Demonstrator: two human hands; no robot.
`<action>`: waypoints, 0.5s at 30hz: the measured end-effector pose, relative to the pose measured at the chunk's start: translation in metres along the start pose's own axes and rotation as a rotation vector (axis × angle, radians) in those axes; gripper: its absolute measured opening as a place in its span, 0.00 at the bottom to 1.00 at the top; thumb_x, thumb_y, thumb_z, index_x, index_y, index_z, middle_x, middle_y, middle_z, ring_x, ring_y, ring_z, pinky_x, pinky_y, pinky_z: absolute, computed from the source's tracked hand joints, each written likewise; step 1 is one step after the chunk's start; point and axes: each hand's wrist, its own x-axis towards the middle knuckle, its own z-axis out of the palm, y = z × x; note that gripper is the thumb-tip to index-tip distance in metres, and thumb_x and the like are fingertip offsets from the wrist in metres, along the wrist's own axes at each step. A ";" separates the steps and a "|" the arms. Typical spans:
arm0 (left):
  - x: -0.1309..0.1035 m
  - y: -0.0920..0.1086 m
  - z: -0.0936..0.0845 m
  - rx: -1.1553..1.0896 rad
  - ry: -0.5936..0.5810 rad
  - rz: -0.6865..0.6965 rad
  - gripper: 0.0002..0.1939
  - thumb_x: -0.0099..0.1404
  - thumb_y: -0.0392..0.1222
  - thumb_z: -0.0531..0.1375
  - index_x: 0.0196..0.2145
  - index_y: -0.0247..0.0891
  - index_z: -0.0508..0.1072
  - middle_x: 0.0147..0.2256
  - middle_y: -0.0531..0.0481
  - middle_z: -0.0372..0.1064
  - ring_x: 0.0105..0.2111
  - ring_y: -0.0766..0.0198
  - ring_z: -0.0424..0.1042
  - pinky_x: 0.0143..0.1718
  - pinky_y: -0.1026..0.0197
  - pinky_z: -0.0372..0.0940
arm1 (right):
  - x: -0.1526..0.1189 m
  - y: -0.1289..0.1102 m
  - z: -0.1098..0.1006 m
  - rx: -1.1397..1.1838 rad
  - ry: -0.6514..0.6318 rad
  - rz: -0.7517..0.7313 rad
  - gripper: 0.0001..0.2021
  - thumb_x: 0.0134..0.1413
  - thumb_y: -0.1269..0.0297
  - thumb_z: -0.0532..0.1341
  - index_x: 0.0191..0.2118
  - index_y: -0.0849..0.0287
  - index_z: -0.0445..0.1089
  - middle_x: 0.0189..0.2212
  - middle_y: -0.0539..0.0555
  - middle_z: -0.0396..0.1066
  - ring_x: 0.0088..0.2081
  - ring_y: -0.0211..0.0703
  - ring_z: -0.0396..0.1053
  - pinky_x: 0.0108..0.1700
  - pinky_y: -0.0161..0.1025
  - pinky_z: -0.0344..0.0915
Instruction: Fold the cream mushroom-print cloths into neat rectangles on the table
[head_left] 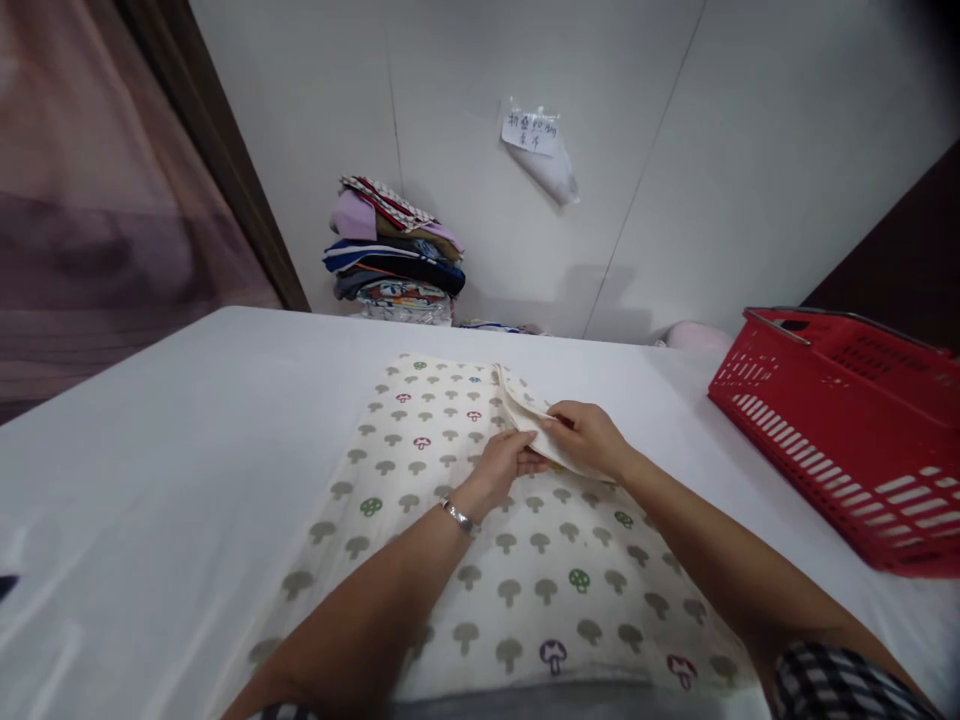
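Note:
A cream cloth (420, 500) printed with grey, red, green and purple mushrooms lies spread out in front of me. Its right edge is partly lifted and turned inward near the far end. My left hand (504, 466), with a silver bracelet at the wrist, pinches the turned edge between thumb and fingers. Just to the right, my right hand (589, 438) grips the same raised edge, its fingertips partly hidden by the fabric. Both hands are close together over the right half of the cloth.
A white-covered table (187, 450) carries the cloth. On the right stands a red plastic basket (840, 430). Folded fabrics (397, 250) are stacked at the far edge by a pale wall, where a paper note (532, 135) hangs. A curtain (97, 220) is at left.

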 end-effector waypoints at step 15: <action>-0.006 0.013 -0.004 0.066 -0.070 -0.047 0.10 0.61 0.41 0.59 0.33 0.29 0.74 0.29 0.42 0.74 0.29 0.61 0.74 0.36 0.59 0.70 | -0.020 -0.004 0.008 -0.223 -0.067 -0.157 0.12 0.65 0.60 0.49 0.35 0.57 0.66 0.30 0.51 0.67 0.33 0.38 0.63 0.32 0.34 0.51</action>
